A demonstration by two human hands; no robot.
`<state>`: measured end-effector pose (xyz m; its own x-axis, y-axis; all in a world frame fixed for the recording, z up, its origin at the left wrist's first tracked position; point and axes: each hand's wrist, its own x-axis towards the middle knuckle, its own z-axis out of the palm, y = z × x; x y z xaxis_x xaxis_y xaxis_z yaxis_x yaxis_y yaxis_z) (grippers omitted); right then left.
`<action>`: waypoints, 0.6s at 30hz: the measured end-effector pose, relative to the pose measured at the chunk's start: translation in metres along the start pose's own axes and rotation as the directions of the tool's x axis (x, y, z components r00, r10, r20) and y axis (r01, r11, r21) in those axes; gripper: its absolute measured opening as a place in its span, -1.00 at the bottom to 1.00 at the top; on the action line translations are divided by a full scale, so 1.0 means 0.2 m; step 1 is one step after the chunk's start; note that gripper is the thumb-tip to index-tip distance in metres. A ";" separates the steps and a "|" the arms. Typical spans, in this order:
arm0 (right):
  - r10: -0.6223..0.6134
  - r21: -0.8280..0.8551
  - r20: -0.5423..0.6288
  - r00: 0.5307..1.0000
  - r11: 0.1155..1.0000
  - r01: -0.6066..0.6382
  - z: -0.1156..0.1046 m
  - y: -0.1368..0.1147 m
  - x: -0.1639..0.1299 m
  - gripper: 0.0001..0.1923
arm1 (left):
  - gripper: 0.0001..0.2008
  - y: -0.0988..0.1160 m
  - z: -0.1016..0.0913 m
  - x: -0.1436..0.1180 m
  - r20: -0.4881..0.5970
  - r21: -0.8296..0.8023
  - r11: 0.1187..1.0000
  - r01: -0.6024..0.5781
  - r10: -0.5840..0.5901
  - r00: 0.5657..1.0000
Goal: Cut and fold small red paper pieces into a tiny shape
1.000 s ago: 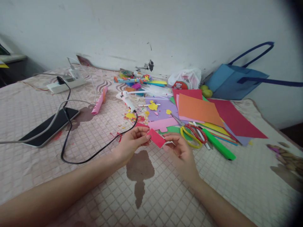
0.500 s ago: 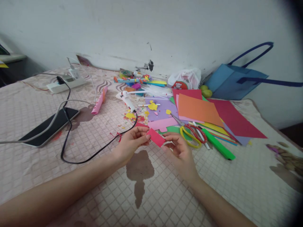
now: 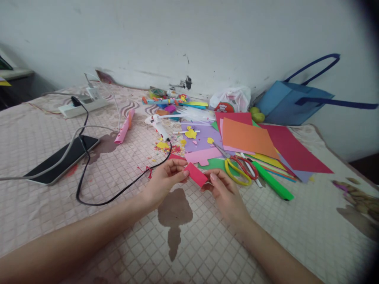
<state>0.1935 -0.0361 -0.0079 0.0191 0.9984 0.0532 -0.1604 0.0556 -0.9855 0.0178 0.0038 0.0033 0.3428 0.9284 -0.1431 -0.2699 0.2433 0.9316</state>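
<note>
A small rectangular piece of red paper (image 3: 196, 174) is held up at the middle of the view, tilted down to the right. My left hand (image 3: 167, 175) pinches its left end between thumb and fingers. At the other end my right hand (image 3: 223, 189) is closed on the lower right corner, its fingertips partly hidden behind the paper. Just behind lie a pink paper cutout (image 3: 204, 155) and green paper (image 3: 220, 163). To the right of them rest yellow-and-red-handled scissors (image 3: 238, 170), apart from my hands.
A white glue gun (image 3: 159, 128) lies behind my left hand, its black cable looping left. Colored paper sheets (image 3: 248, 136) and a green cutter (image 3: 272, 181) are at right. A black tablet-like device (image 3: 62, 159), power strip (image 3: 84, 107) and blue bag (image 3: 293, 102) stand around.
My right hand has shifted its hold at the right end of the red paper, the thumb now higher and bent over the corner. The left hand stays nearly still.
</note>
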 end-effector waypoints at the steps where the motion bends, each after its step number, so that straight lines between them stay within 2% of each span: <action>1: 0.027 0.046 0.015 1.000 0.999 -0.027 0.00 0.00 0.00 -0.86 | -0.72 0.00 0.00 0.00 0.001 0.002 1.000 0.000 0.000 1.000; 5: 0.061 0.111 0.050 0.997 0.992 -0.067 0.00 0.00 0.01 -0.91 | -0.73 0.01 0.01 0.00 -0.004 0.014 1.000 -0.001 0.001 1.000; 9: 0.041 0.082 0.018 0.999 0.996 -0.042 0.00 0.00 0.00 -0.91 | -0.73 0.00 0.01 0.00 0.003 0.018 1.000 0.001 -0.001 1.000; 12: 0.015 0.030 0.042 0.999 0.999 -0.016 0.00 0.00 -0.01 -0.91 | -0.73 -0.01 0.00 0.00 0.016 0.030 0.999 -0.019 0.019 1.000; 16: 0.036 -0.046 0.099 0.994 0.998 -0.032 0.01 -0.02 -0.01 -0.92 | -0.74 -0.01 0.00 0.00 0.080 0.078 0.991 -0.108 0.102 0.992; 18: 0.081 0.003 0.096 0.992 0.997 -0.082 0.01 -0.03 -0.01 -0.92 | -0.70 0.00 0.00 0.00 0.140 0.127 0.981 -0.144 0.126 0.982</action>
<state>0.1923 -0.0378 -0.0027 -0.0891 0.9960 -0.0120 -0.1639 -0.0265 -0.9861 0.0174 0.0039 0.0033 0.4285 0.9032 0.0232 -0.2000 0.0698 0.9773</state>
